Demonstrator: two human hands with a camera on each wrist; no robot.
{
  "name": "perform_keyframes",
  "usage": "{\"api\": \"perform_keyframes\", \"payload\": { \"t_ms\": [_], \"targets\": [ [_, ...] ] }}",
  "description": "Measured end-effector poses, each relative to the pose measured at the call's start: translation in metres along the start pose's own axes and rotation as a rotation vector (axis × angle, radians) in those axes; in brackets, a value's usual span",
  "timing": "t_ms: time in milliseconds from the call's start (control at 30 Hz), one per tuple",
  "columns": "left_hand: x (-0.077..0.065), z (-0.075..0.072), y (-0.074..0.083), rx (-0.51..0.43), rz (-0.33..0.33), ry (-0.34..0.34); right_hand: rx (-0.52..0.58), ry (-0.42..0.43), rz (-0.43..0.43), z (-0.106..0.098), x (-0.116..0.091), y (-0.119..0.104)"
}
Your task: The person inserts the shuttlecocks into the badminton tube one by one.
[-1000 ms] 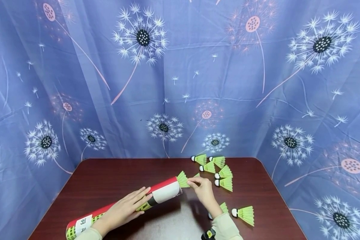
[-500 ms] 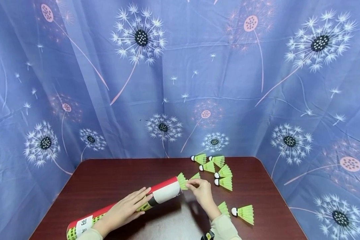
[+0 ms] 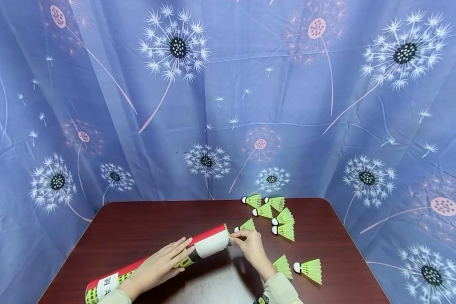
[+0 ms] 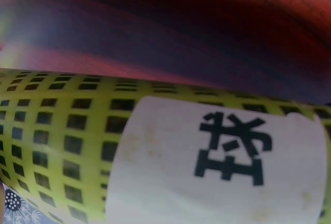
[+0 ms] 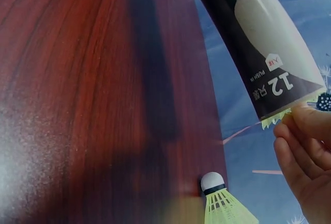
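Observation:
A long shuttlecock tube [image 3: 213, 244], red, white and yellow-green, slants across the table with its right end raised. My left hand [image 3: 157, 264] grips it around the middle, fingers lying over the top. In the left wrist view the tube's printed yellow grid and white label [image 4: 217, 167] fill the lower half. At the raised mouth, my right hand [image 3: 252, 249] pinches the skirt of a yellow-green shuttlecock [image 5: 274, 119]. Only its skirt edge shows past the rim; the rest is hidden inside. Just behind the right hand lies a loose shuttlecock [image 3: 246, 226].
Several yellow-green shuttlecocks [image 3: 264, 211] lie at the back right of the dark red table [image 3: 156, 219]. Nearer the front right are another shuttlecock [image 3: 309, 270] and one partly hidden by the right forearm [image 3: 283, 266]. A blue dandelion-print curtain [image 3: 228, 105] hangs behind.
The shuttlecock at the mouth has slid deeper into the tube, leaving only its skirt edge out. My right hand has moved left with it; the left hand has stayed nearly still.

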State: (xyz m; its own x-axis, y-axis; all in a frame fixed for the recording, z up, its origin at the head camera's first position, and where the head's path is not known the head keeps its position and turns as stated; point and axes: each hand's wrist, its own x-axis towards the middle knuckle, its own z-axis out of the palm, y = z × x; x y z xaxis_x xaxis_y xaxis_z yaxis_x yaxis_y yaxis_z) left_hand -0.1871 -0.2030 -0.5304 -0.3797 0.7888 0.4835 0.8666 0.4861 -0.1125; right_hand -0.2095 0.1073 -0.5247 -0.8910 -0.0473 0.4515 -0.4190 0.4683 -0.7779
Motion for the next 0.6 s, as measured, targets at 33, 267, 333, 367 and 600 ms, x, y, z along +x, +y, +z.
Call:
{"api": "perform_keyframes", "payload": {
  "t_ms": [33, 267, 333, 367, 600],
  "targets": [
    [0.0, 0.0, 0.0, -0.002, 0.004, 0.001, -0.007, 0.003, -0.014, 0.0, 0.0, 0.0],
    [0.001, 0.002, -0.001, -0.002, 0.004, 0.003, -0.018, -0.004, -0.088, -0.001, 0.0, 0.0],
    [0.001, 0.003, -0.001, -0.002, -0.003, -0.003, -0.017, -0.035, -0.087, -0.004, 0.0, 0.0],
    [0.001, 0.004, -0.001, -0.005, -0.005, -0.004, -0.014, -0.051, -0.09, -0.005, 0.0, 0.0],
    [-0.003, 0.002, -0.004, -0.006, -0.021, 0.001, -0.013, -0.106, -0.108, -0.024, 0.0, 0.003]
  ]
}}
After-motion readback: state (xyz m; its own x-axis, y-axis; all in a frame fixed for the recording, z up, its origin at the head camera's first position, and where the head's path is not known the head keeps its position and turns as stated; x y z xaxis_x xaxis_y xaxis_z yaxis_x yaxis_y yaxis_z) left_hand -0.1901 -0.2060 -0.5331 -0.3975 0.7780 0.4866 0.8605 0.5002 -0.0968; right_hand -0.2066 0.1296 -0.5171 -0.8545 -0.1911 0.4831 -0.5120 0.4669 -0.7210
